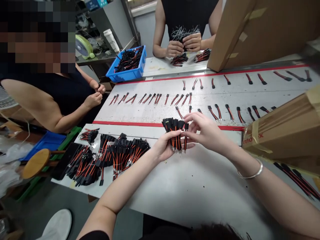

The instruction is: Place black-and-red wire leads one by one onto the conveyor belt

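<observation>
A bundle of short red-and-black cables (175, 133) with black connectors at the top lies in my left hand (165, 146), its thumb across the wires. Just to the right of the bundle, my right hand (203, 131) pinches a single connector cable (185, 138) between thumb and fingers. Its black connector points up, level with the others, and its bare wire ends hang down. Both hands are above the near table, by the belt's red front edge. On the table to the left lies a large pile of similar cables (117, 151).
A conveyor belt (150, 113) carries rows of single cables. Cardboard boxes (282, 133) stand at right and back right. A blue crate (130, 71) of cables sits beyond the belt. One co-worker (187, 20) sits opposite, another (50, 96) at left. Longer cables (297, 180) lie at right.
</observation>
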Tool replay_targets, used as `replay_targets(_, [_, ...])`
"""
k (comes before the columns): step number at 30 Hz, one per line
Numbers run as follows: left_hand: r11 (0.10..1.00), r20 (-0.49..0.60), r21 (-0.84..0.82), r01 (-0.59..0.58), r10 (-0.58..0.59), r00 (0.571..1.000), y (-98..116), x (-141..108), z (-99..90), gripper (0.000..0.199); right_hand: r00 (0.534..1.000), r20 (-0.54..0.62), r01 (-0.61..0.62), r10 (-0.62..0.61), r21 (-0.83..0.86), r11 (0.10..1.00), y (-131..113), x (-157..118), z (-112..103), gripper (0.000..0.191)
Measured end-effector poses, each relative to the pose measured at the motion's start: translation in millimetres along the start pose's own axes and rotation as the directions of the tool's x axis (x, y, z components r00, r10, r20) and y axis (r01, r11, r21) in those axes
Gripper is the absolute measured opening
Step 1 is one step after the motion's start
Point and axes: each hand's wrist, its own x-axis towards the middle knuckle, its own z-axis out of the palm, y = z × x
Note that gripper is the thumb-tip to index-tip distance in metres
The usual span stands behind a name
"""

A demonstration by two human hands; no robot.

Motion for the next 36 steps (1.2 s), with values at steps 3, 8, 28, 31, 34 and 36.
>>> replay_targets(3, [0.998,-0.098,0.004,-0.066,0.066,0.993,5.5,16.7,4.4,0.009,0.952,-0.242,0.169,-0.189,-0.102,0.98,5.6,4.1,2.6,0.017])
replay_targets(8, [0.989,-0.179,-0.058,-0.135,0.123,0.976,5.8,28.7,5.1,0.015,0.902,-0.159,0.352,-0.401,-0.269,0.897,14.6,-4.7,16.3,0.01])
replay_targets(28, [0.963,-0.127,0.144,-0.226,0.245,0.961,9.4,15.9,15.0,0.028,0.973,0.194,0.161,-0.128,-0.168,0.973,-3.1,-14.0,14.1,0.019])
replay_targets(31, [0.966,-0.115,0.168,-0.195,0.216,0.97,11.4,13.7,15.2,0.025,0.981,0.193,0.042,-0.014,-0.139,0.989,-14.7,-21.1,10.1,0.02])
replay_targets(34, [0.972,-0.202,0.149,-0.18,0.208,0.957,10.1,15.8,13.9,0.023,0.982,0.186,0.018,0.019,-0.195,0.981,-15.7,-24.6,11.1,0.019])
replay_targets(36, [0.973,-0.29,0.11,-0.204,0.228,0.93,8.0,18.0,14.9,0.019,0.989,0.146,0.035,0.001,-0.242,0.97,-12.9,-25.4,13.0,0.016])
